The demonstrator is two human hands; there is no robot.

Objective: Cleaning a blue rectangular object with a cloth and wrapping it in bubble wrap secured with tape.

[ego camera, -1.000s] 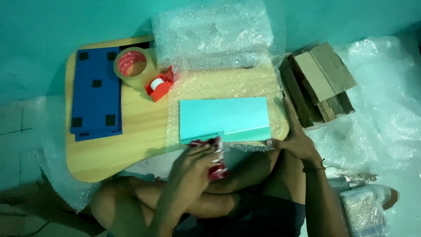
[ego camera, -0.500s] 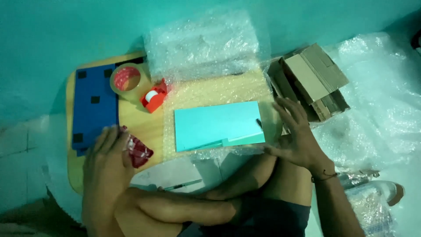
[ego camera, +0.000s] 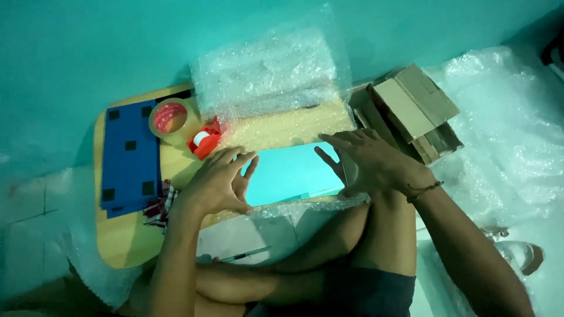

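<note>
Left hand (ego camera: pixel 220 182) has come off the red-patterned item at the board's left edge and now sits at the left end of the teal flat box (ego camera: pixel 291 173), fingers spread and curled, palm toward the box edge, gripping nothing. Right hand (ego camera: pixel 367 161) has slid a little along the box's right end; it lies flat and open, fingers splayed across the right end of the box and the bubble wrap (ego camera: pixel 276 88) under it, holding nothing. A dark cord bracelet is on that wrist. Teal box lies flat between both hands, near the front edge of the wooden lap board (ego camera: pixel 126 240), on top of a sheet of bubble wrap whose far half folds up against the wall. Just left of the left hand, the red-patterned cloth item (ego camera: pixel 158 205) now lies loose on the board, beside a stack of blue sheets with black squares (ego camera: pixel 129 155). Behind the left hand: a red tape dispenser (ego camera: pixel 202 141), and touching it a roll of clear tape (ego camera: pixel 170 120). Right of the board: a stack of flattened cardboard boxes (ego camera: pixel 411 111), then more bubble wrap (ego camera: pixel 511 129) on the floor. A pen (ego camera: pixel 244 254) lies on the floor below the board, near the person's crossed legs.
</note>
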